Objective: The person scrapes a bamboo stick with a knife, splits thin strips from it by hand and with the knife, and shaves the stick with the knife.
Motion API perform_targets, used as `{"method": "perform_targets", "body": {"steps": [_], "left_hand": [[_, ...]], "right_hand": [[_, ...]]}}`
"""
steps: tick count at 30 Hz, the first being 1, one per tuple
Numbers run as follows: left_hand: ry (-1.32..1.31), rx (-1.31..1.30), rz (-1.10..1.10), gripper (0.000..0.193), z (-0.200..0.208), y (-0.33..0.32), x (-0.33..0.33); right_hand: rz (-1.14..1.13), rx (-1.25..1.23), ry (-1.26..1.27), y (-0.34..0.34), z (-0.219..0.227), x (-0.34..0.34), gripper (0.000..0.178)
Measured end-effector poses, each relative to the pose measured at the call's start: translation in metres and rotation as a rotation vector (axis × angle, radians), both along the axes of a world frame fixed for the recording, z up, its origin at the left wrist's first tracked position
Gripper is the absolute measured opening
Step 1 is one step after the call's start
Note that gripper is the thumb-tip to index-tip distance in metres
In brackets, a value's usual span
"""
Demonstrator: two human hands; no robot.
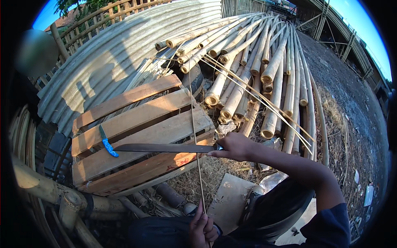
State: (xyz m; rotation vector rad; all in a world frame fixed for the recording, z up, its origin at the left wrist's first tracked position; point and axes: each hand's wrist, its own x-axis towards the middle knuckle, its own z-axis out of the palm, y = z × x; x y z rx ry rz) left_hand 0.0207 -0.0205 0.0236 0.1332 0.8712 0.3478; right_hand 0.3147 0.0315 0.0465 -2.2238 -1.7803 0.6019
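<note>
My right hand (pixel 236 147) is closed around the handle of a machete (pixel 165 147), whose long dark blade points left, roughly level, above a slatted wooden crate. Down by my lap, my left hand (pixel 202 228) grips the near end of a thin bamboo strip (pixel 200 177). The strip runs away from me, nearly upright in view, and crosses the blade near the handle; whether the two touch I cannot tell. A small knife (pixel 108 145) with a patterned blue handle lies on the slats of the crate (pixel 140 128).
Beyond the crate, many bamboo poles (pixel 269 74) lie piled with cut ends facing me, several thin strips (pixel 264 101) across them. A corrugated sheet (pixel 99 66) leans at the left by a bamboo fence (pixel 95 25). A thick bamboo frame (pixel 45 186) stands at the near left.
</note>
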Motion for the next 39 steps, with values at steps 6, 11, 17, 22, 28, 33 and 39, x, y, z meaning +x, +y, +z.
{"method": "perform_targets", "body": {"steps": [6, 11, 17, 22, 28, 33, 39], "left_hand": [[0.086, 0.108, -0.02, 0.05, 0.01, -0.021, 0.006], [-0.031, 0.018, 0.019, 0.008, -0.022, -0.006, -0.001], [0.011, -0.022, -0.016, 0.023, -0.003, -0.019, -0.013], [0.045, -0.277, 0.096, 0.034, -0.007, 0.002, -0.004], [0.001, -0.076, 0.021, 0.048, 0.007, -0.006, -0.009], [0.109, 0.098, -0.06, 0.054, 0.002, -0.006, 0.002], [0.053, 0.186, -0.067, 0.055, 0.004, -0.004, 0.01]], "right_hand": [[-0.268, -0.036, 0.114, 0.007, 0.001, 0.038, 0.077], [0.079, -0.089, -0.057, -0.011, 0.005, 0.004, 0.078], [-0.306, -0.001, 0.055, 0.006, 0.012, 0.044, 0.072], [-0.038, -0.034, -0.005, -0.007, 0.005, 0.027, 0.072], [-0.124, -0.009, -0.045, 0.003, 0.012, 0.034, 0.072], [-0.295, -0.009, 0.067, 0.004, 0.0, 0.063, 0.071], [0.052, -0.073, -0.13, 0.007, 0.008, 0.025, 0.071]]}}
